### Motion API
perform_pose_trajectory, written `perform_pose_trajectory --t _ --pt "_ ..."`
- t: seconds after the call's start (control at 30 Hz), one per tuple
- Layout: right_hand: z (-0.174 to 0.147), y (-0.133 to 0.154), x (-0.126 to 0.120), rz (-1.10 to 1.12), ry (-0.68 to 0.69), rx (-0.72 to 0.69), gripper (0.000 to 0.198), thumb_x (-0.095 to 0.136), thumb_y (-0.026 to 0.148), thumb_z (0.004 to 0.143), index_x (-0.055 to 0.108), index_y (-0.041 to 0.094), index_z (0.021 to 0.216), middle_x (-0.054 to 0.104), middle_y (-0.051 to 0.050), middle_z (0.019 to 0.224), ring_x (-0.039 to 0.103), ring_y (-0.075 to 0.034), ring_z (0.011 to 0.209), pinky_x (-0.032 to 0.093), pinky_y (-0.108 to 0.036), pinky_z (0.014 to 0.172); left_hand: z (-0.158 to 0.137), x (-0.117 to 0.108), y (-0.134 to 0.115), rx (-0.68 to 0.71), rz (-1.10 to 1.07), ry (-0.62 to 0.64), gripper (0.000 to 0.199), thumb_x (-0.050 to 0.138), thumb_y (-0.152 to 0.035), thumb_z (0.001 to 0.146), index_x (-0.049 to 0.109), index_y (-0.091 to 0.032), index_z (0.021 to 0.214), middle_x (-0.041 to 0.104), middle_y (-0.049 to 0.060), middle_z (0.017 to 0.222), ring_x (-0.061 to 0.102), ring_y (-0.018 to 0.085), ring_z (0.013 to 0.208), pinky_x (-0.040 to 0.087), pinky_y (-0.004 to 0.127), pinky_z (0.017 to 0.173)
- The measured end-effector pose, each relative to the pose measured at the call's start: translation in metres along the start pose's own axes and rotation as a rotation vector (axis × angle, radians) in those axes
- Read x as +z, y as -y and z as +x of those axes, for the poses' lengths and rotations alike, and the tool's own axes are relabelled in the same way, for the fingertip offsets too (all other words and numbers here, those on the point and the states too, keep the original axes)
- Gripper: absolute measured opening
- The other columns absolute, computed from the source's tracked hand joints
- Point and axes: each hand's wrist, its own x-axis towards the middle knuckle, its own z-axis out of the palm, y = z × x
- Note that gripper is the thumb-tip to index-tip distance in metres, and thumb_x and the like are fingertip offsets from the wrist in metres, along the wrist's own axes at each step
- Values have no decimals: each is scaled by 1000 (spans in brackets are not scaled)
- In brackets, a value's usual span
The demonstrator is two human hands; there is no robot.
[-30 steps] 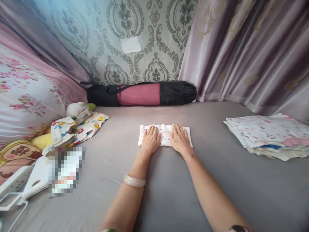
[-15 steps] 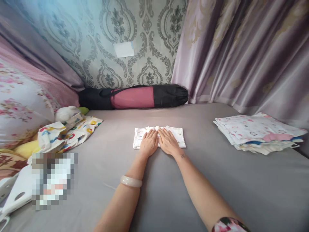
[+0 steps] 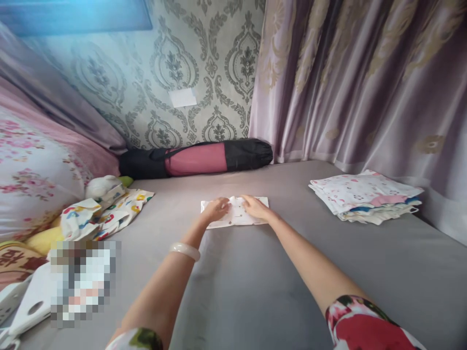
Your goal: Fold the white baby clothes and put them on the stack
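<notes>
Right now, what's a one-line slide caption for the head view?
Left hand and right hand at a folded white printed cloth on a grey sheet.

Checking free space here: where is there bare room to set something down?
Bare grey sheet shows between the folded cloth and the stacked cloths at right, plus a strip between that cloth and the long bag. Far left is crowded with printed fabric and a plush toy; the left hand and right hand occupy the folded cloth.

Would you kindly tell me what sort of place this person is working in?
It looks like a bedroom, probably on a bed: a grey sheet covers a broad, flat surface, a large flowered cushion is at the left, and long curtains hang at both sides.
</notes>
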Motion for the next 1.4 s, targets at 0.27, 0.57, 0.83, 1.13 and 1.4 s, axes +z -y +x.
perform_pose_trajectory --t 0.27,0.57,0.83,1.13,1.4 --pt "-3 -49 -27 -147 25 154 34 43 21 94 63 19 122 57 -10 127 49 -23 119 35 -34 100 3 -19 36 -249 107 73 31 48 -25 87 63 -21 114 62 12 124 57 26 116 38 43 101" --pt "10 -47 -30 -206 103 152 33 49 22 89 64 21 118 53 -13 125 43 -30 120 35 -40 97 24 -29 36 -294 103 199 33 59 -24 77 65 -24 109 63 9 124 56 27 116 40 40 96" --pt "12 -45 -33 -144 58 159 25 53 21 84 65 22 106 58 -10 121 49 -28 117 39 -36 92 13 -35 34 -257 49 180 28 58 -21 77 62 -21 105 67 8 116 60 25 108 39 39 95" --pt "5 -40 -61 13 41 83 24 56 19 82 64 20 104 69 -4 106 62 -19 96 44 -25 81 2 -58 39 -164 -55 141 21 54 -24 73 63 -19 92 69 5 91 60 23 90 41 33 80" --pt "-7 -44 -99 262 104 -75 18 61 18 77 72 15 91 73 -3 91 65 -17 82 48 -22 71 -13 -96 47 1 -241 182 14 55 -31 67 55 -18 63 48 -4 59 44 12 61 33 23 57"
